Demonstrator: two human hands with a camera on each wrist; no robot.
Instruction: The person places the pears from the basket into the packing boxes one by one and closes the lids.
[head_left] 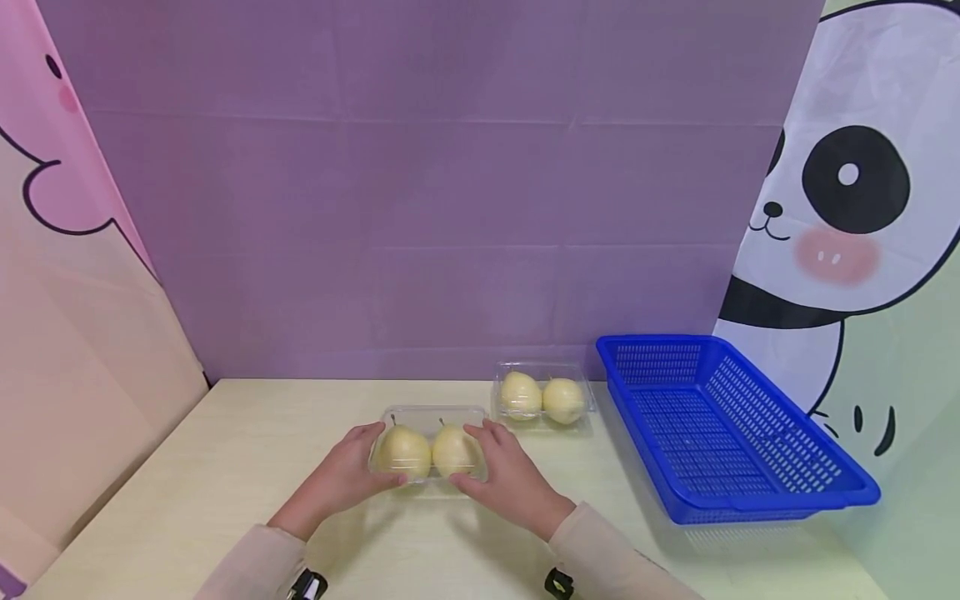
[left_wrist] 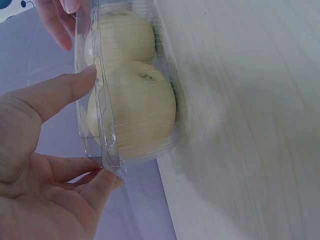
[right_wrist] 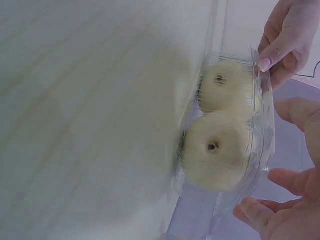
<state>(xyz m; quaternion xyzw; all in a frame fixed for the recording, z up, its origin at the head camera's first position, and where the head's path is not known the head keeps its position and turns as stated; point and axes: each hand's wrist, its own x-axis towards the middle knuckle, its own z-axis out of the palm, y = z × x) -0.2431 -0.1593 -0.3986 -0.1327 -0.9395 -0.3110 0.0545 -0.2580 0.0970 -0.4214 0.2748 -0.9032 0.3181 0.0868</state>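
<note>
A clear plastic clamshell box (head_left: 433, 410) holds two pale yellow pears (head_left: 406, 452) side by side, with stems showing on top. At its left end my left hand (head_left: 352, 471) grips the rim, thumb at the front and fingers farther back; the left wrist view shows the thumb and fingertips (left_wrist: 90, 75) on the clear edge. My right hand (head_left: 513, 475) spans the right end the same way. From the right wrist, the pears' (right_wrist: 215, 150) dark-centred ends face the camera through the ribbed plastic. Whether the box's base touches the table cannot be made out.
Behind and right of the hands, a second clear box (head_left: 543, 367) with two pears stands near the back edge. A blue perforated basket (head_left: 675, 500) sits at the right of the pale wooden table (head_left: 247, 450). A purple cloth (head_left: 450, 208) hangs behind.
</note>
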